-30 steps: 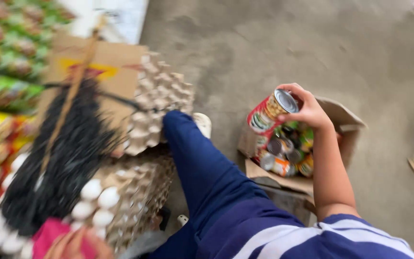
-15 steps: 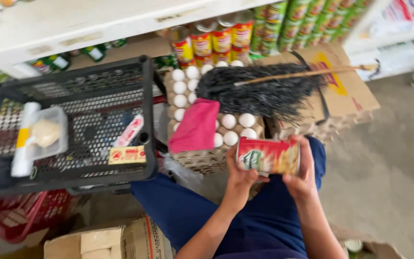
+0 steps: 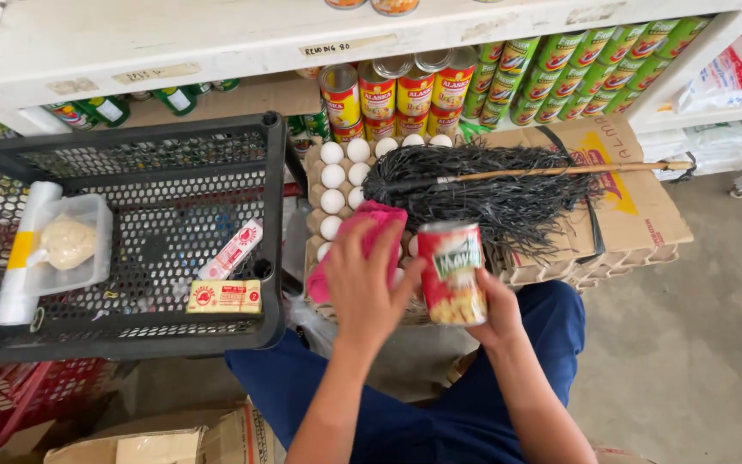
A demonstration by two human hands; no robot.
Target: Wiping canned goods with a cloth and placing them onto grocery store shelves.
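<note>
My right hand [image 3: 495, 314] holds a red and green labelled can [image 3: 452, 272] upright in front of me. My left hand [image 3: 362, 288] rests on a pink cloth [image 3: 380, 225] that lies over a tray of white eggs [image 3: 337, 176]. A black string duster with a wooden handle [image 3: 491, 193] lies across the egg trays and a cardboard sheet [image 3: 629, 202]. My blue trousers [image 3: 448, 412] show below.
A black mesh basket [image 3: 272, 223] at left holds a plastic tub, a white roll and two small packets. Shelves behind carry stacked cans [image 3: 397, 90] and green cans [image 3: 594, 73]. A red basket [image 3: 10, 408] and cardboard boxes [image 3: 173, 442] sit below left.
I have turned from the box of cans on the floor toward the shelf. The can went from both hands to the right hand alone, and my left hand now lies on the pink cloth.
</note>
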